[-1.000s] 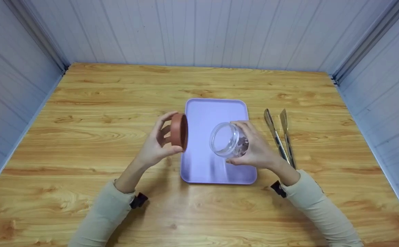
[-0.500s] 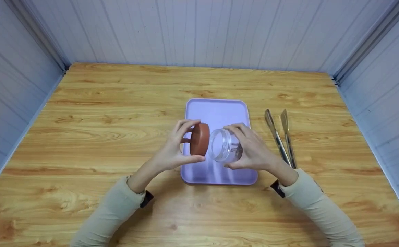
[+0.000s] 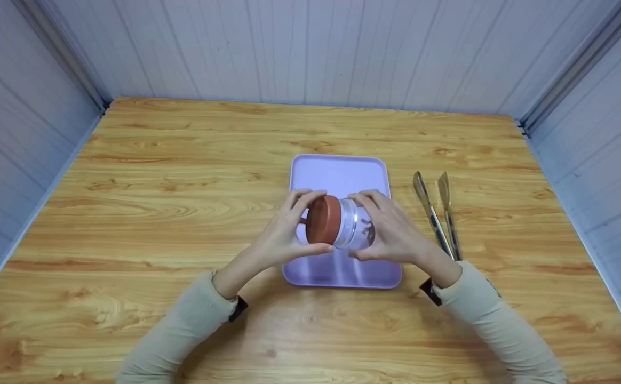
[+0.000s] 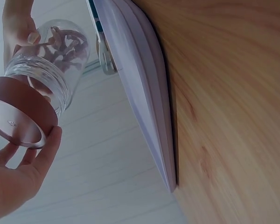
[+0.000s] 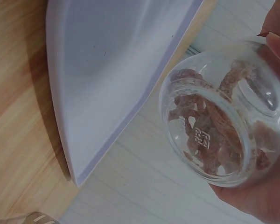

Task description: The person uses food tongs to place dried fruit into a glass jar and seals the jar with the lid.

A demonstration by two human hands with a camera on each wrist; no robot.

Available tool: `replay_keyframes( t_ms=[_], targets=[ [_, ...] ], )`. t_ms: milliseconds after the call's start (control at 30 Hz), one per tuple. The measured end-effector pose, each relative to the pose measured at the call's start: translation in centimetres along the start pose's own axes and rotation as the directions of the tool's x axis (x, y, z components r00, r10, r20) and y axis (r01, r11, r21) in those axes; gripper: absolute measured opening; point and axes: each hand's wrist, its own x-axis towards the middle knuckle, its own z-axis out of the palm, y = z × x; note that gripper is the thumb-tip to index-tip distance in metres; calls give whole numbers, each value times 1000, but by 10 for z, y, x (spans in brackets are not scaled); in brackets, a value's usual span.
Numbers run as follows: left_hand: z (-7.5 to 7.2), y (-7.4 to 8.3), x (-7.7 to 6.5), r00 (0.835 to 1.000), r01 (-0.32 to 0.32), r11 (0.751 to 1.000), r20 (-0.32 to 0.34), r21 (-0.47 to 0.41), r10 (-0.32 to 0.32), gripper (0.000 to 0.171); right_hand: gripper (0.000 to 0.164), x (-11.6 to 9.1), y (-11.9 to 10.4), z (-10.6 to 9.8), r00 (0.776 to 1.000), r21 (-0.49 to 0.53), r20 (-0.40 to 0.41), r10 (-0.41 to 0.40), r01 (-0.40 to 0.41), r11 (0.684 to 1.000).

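My left hand [image 3: 284, 234] grips a reddish-brown round lid [image 3: 323, 220] by its edge, thumb below and fingers above. The lid sits right at the mouth of a clear jar [image 3: 354, 224], which lies on its side in the air over the tray. Around the jar's body curls my right hand [image 3: 396, 229]. Several brown dried pieces [image 5: 207, 128] lie inside the jar near its base, seen through the bottom in the right wrist view. In the left wrist view the lid [image 4: 23, 112] overlaps the jar's threaded neck [image 4: 42, 77].
Under both hands lies a lilac rectangular tray [image 3: 337, 173] on the wood-grain table [image 3: 182, 160]. Metal tongs [image 3: 438, 216] rest to its right, partly behind the right forearm. Pale panelled walls [image 3: 310, 50] enclose the table at the back and sides.
My left hand has moved right with the lid, turning it so that it now faces the jar's mouth and meets it. The right hand and jar have shifted only slightly.
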Motion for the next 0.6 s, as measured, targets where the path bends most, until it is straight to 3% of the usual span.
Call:
replay_keyframes(
  t_ms=[600],
  targets=[
    [14,-6,5,999,24,999,26,33,-25,81,92,2,-1,0,999,-36,31,17,-16,999]
  ],
)
